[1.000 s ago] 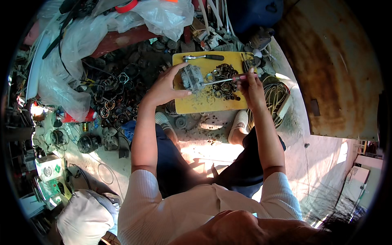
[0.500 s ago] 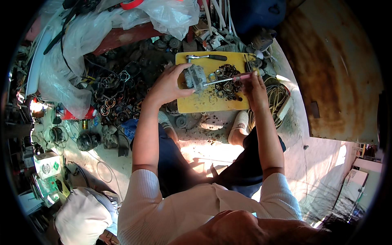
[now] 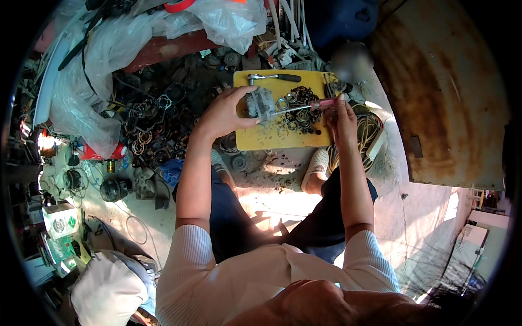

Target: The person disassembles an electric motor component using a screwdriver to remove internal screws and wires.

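My left hand (image 3: 218, 115) is closed around the left side of a grey metal block-shaped part (image 3: 260, 103) on a yellow board (image 3: 255, 140). In my right hand (image 3: 343, 120) is a screwdriver (image 3: 324, 103) with a translucent red handle, the fingers at the handle's end. Its shaft points left, and the tip meets the right side of the metal part. Beneath the shaft lies a pile of small dark rings and washers (image 3: 303, 115), with shiny rings (image 3: 281, 103) beside it. A ratchet wrench (image 3: 277, 77) with a black grip rests along the board's far edge.
Dark metal parts (image 3: 157, 119) are heaped left of the board. Clear plastic sheeting (image 3: 98, 87) hangs at the far left. A coiled yellowish cable (image 3: 371, 133) lies on the right, near a rusty panel (image 3: 451, 103). A grey blurred roundish shape (image 3: 352, 62) appears beyond the board's far right corner.
My right hand has shifted slightly, its lower fingers now looser beneath the screwdriver handle. The left hand stays on the metal part. A blurred roundish shape has appeared beyond the board's far right corner.
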### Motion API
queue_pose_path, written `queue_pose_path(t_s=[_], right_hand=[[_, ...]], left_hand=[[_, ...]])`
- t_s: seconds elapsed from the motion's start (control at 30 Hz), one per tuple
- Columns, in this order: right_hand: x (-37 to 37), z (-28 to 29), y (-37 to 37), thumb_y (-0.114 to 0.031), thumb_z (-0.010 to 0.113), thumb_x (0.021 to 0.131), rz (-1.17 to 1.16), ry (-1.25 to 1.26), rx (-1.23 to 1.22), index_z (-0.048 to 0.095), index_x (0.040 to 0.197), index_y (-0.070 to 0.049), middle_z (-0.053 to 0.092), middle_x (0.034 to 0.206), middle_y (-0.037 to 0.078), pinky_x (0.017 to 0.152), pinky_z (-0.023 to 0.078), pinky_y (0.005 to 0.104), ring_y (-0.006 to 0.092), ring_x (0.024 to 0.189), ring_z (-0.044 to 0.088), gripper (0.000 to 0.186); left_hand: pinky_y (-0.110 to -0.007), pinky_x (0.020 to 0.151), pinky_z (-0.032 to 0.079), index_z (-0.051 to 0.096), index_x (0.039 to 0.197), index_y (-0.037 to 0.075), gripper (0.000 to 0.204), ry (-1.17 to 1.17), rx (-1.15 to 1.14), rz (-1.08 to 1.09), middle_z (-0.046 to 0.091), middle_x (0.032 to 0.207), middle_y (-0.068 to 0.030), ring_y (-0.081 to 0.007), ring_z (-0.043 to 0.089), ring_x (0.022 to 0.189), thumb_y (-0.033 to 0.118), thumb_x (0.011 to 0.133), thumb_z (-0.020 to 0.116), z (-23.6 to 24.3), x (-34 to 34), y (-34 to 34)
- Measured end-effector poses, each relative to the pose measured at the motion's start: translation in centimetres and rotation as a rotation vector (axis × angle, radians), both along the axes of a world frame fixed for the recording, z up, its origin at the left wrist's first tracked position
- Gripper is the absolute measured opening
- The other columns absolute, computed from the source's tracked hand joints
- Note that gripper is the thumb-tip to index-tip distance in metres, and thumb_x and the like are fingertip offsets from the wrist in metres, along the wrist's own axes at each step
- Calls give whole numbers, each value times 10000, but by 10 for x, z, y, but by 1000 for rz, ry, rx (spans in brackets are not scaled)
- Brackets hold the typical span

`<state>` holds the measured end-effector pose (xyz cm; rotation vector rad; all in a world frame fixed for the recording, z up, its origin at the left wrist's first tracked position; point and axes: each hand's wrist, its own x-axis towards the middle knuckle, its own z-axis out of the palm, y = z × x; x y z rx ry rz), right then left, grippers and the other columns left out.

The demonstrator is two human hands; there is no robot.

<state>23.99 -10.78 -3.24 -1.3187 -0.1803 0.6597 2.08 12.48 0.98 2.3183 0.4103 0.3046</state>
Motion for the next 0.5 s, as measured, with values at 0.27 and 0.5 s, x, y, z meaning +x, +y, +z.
queue_pose_path(t_s=[0.27,0.5], right_hand=[[2,-8,2,-307,597,973,-37,129,83,650,1072,-48,661,831,22,574,435,214,72,620,516,283],[1,-23,-5,-197,548,994,-64,208,259,575,1235,-47,652,1116,74,818,541,252,138,941,633,286]], left_hand=[[-381,991,439,527,1349,112,769,-12,1,-7,573,1247,-181,-332,561,1165,218,655,840,-1,0,2],[-376,990,442,529,1354,122,764,-25,-8,-7,586,1239,-176,-325,575,1151,210,660,837,-2,1,2]])
